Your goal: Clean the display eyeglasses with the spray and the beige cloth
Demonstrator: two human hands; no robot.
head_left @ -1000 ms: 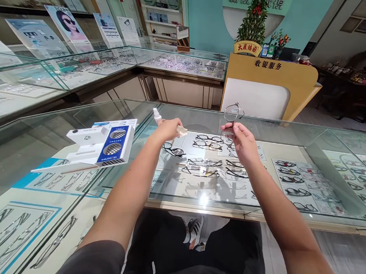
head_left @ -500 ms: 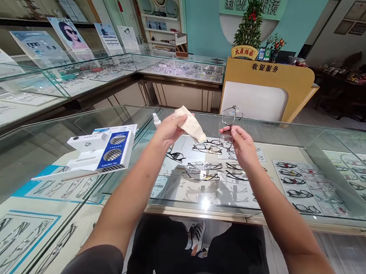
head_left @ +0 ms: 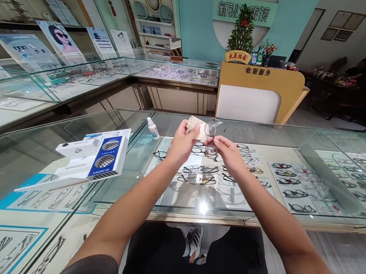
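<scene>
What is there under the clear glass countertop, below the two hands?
Several thin dark-rimmed eyeglasses and rectangular white display sheets show there. The left hand with its folded cream cloth, and the right hand, hide whatever lies directly behind them.

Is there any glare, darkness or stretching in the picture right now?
Head view: a bright glare spot on the glass counter near its front edge; head view: the right background is dark, leaving the person there hard to make out; head view: stretching toward the borders, likely a wide lens; head view: the clear lenses of the held glasses partly blend into what's behind.
</scene>
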